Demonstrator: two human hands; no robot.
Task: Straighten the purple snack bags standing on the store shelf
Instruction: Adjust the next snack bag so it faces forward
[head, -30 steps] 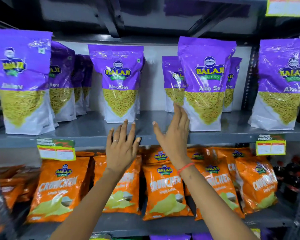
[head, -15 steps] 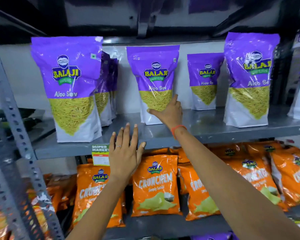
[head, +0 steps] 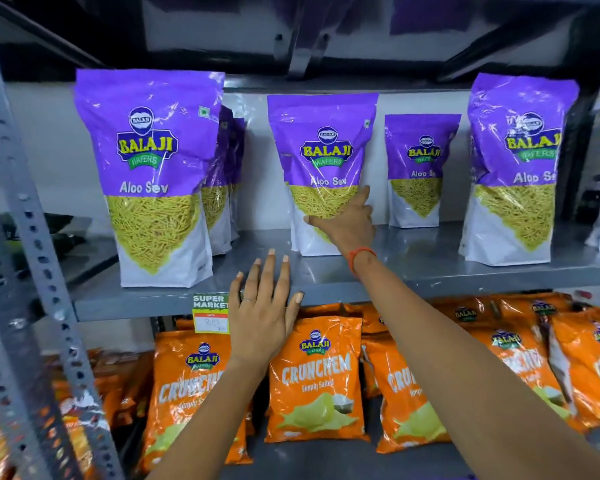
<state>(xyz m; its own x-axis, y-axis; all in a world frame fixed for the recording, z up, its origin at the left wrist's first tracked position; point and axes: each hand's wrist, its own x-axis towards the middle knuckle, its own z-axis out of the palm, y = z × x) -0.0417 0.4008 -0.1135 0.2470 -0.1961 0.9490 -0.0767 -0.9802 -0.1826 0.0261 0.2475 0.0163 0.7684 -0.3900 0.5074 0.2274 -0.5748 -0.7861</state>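
Several purple Aloo Sev bags stand upright on the grey metal shelf (head: pixel 416 268). A large one (head: pixel 149 174) is at the front left with more purple bags (head: pixel 222 206) behind it. The middle bag (head: pixel 321 147) stands further back, a smaller bag (head: pixel 421 161) is by the back wall, and another large bag (head: pixel 520 168) is at the right. My right hand (head: pixel 349 225) grips the middle bag's lower right part, thumb across its front. My left hand (head: pixel 262 317) hovers open with spread fingers at the shelf's front edge, touching no bag.
Orange Crunchem chip bags (head: pixel 314 379) fill the shelf below. A yellow price tag (head: pixel 210 315) hangs on the shelf edge beside my left hand. A perforated grey upright post (head: pixel 32 237) runs down the left. Another shelf sits close overhead.
The view has shifted left and closer to the shelf. My right hand has reached forward from the shelf edge onto the middle purple bag. My left hand has stayed open near the front edge.
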